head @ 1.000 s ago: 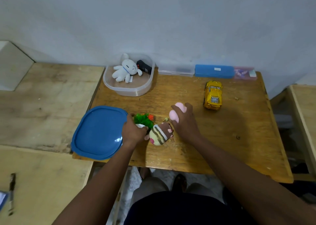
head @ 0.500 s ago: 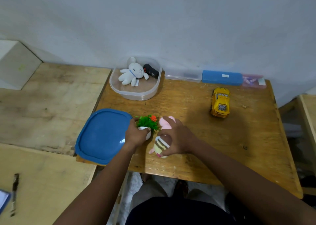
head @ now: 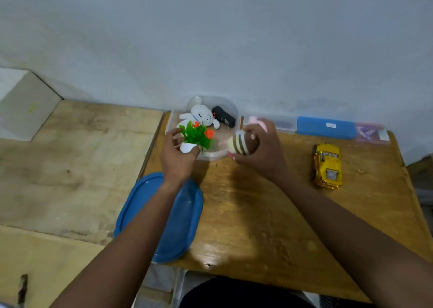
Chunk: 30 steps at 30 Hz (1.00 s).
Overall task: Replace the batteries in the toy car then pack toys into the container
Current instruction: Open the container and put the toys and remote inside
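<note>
My left hand point(head: 176, 158) grips a small toy plant point(head: 196, 136) with green leaves, orange flowers and a white pot, held over the near rim of the clear container point(head: 235, 110). My right hand point(head: 262, 153) holds a striped plush toy point(head: 241, 143) with pink parts, just right of the container's near edge. Inside the container lie a white plush bunny point(head: 202, 115) and a black remote point(head: 223, 120). The yellow toy car point(head: 327, 166) rests on the wooden table point(head: 257, 214) to the right, apart from both hands.
The container's blue lid point(head: 185, 221) lies at the table's front left edge under my left forearm. A blue case point(head: 326, 128) and clear boxes line the wall behind. A lower wooden surface point(head: 75, 167) adjoins the table on the left.
Both hands lifted their toys off the table front and carried them back toward the container. The view shifted as my head moved.
</note>
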{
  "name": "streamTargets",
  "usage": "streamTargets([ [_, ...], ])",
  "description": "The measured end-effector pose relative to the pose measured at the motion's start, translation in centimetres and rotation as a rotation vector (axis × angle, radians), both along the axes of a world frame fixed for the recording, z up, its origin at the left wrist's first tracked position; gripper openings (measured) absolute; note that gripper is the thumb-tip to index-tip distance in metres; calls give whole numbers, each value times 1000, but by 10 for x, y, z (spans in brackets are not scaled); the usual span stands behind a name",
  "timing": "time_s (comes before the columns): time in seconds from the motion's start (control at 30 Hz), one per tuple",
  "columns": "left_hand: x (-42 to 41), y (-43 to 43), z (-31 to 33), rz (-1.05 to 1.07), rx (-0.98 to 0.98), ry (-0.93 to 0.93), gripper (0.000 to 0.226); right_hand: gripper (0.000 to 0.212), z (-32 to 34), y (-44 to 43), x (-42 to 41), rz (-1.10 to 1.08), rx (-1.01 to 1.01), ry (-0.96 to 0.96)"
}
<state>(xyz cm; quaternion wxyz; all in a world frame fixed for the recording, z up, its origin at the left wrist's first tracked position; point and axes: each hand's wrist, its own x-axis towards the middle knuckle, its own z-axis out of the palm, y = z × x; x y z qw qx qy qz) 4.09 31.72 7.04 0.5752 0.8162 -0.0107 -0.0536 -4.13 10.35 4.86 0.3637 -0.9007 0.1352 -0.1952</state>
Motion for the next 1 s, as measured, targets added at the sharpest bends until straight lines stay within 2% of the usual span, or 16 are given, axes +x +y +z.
streamTargets([
  [0.07,33,0,8,-16,54,-56,61,72,18,8,43,68,-70,-65],
  [0.13,64,-2,12,-49,140,-95,61,74,25,13,84,162,-182,-7],
  [0.23,100,-5,6,-180,326,-119,64,82,10,19,126,304,-303,318],
  [0.33,119,-11,-9,-405,536,-131,56,100,-16,26,143,416,-388,607],
  [0.43,130,-15,-28,-578,669,-143,60,118,-32,28,146,430,-408,729],
  [0.57,138,-17,-47,-689,687,-163,43,119,-25,30,148,412,-457,824],
  [0.63,139,-14,-49,-712,693,-196,42,112,-18,35,146,376,-441,798],
  [0.7,136,-8,-43,-714,725,-258,53,98,-11,44,138,281,-364,690],
  [0.77,130,2,-31,-651,725,-333,62,75,-7,59,123,112,-320,465],
  [0.87,109,30,-20,-429,593,-405,51,38,-10,93,92,-158,-282,112],
  [0.93,90,55,-21,-285,536,-388,44,28,-17,117,63,-221,-228,80],
  [1.0,68,82,-29,-228,616,-317,43,25,-30,135,33,-201,-207,142],
])
